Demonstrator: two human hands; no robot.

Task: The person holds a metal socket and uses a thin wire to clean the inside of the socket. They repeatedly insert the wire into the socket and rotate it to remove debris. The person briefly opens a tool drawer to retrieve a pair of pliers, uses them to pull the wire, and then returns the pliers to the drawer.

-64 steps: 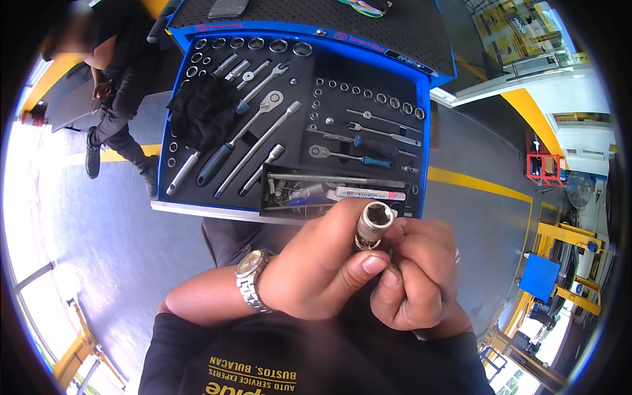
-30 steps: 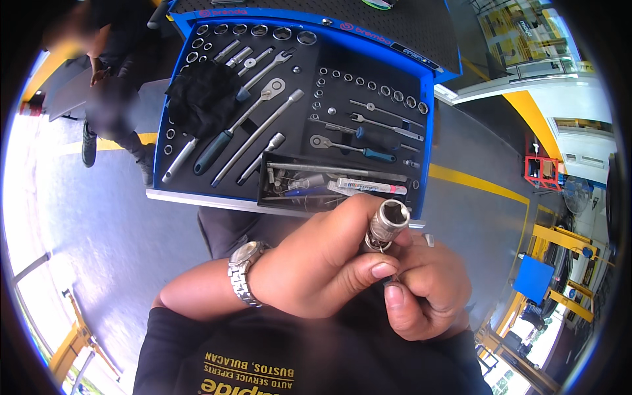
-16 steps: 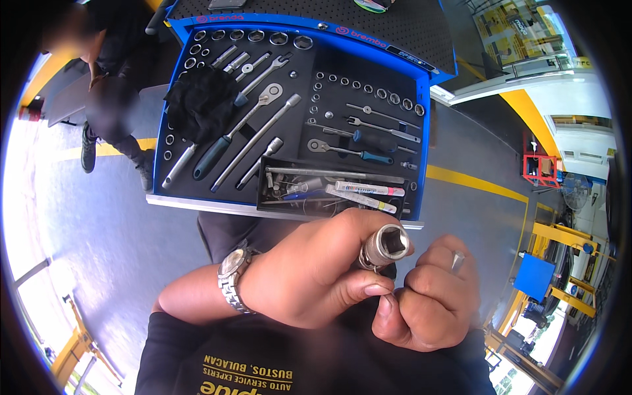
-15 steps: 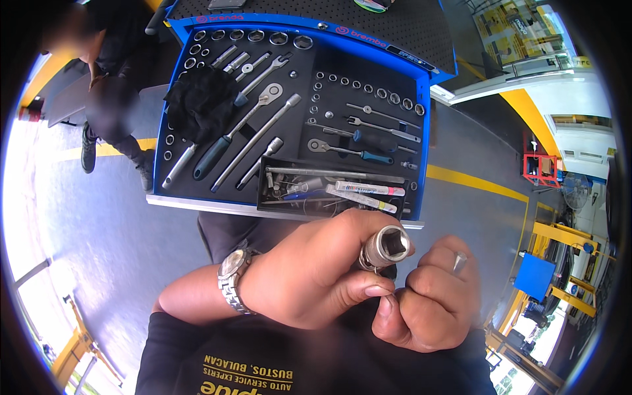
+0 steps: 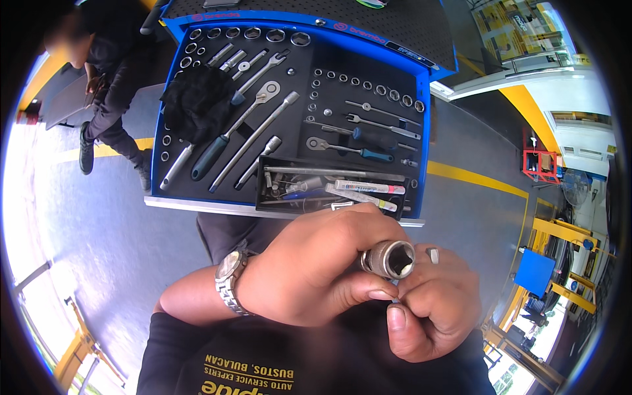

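Note:
My left hand [image 5: 322, 263], with a metal watch [image 5: 230, 271] on its wrist, is closed around a silver socket [image 5: 390, 259]. The socket's hollow end points right, with thumb below and curled fingers above. Close against it, my right hand [image 5: 440, 299] is closed, fingers bent and pressed near the left thumb tip. A small shiny metal piece [image 5: 432, 255] shows at the right fingers; whether it is a ring or the end of a tool I cannot tell. What the right fingers pinch is hidden.
Beyond my hands stands an open blue tool drawer [image 5: 424, 151] with sockets, ratchets [image 5: 266, 92] and extension bars in foam. A black tray [image 5: 263, 187] holds markers and loose metal parts. A dark cloth [image 5: 201, 99] lies on the left tools. Another person [image 5: 112, 85] is at far left.
My right hand has turned and shifted slightly, its thumb now more apart from the left thumb. The socket has swung a little down and right. The other person's hands have moved.

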